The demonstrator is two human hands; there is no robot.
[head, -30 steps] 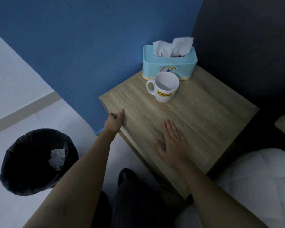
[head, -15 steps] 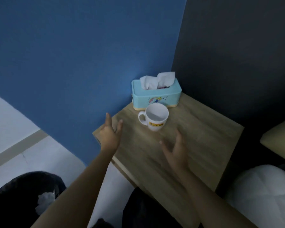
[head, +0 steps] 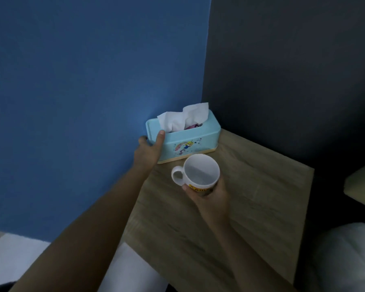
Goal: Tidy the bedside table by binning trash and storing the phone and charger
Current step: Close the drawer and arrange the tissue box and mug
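Note:
The wooden bedside table stands in the corner of a blue and a dark wall. At its far corner sits a light blue tissue box with white tissue sticking out of the top. My left hand grips the box's left end, thumb on its top edge. A white mug with a yellow label stands in front of the box. My right hand is wrapped around the mug's near side. No phone, charger or loose trash shows on the table.
White bedding lies at the lower right, with a pale cushion edge above it. White floor shows at the lower left. The trash bin is out of view except for a dark sliver at the bottom left.
Both hands left the table's near edge and reached forward. The left hand took hold of the tissue box's end and the right closed around the mug. The view tilted up, losing the bin.

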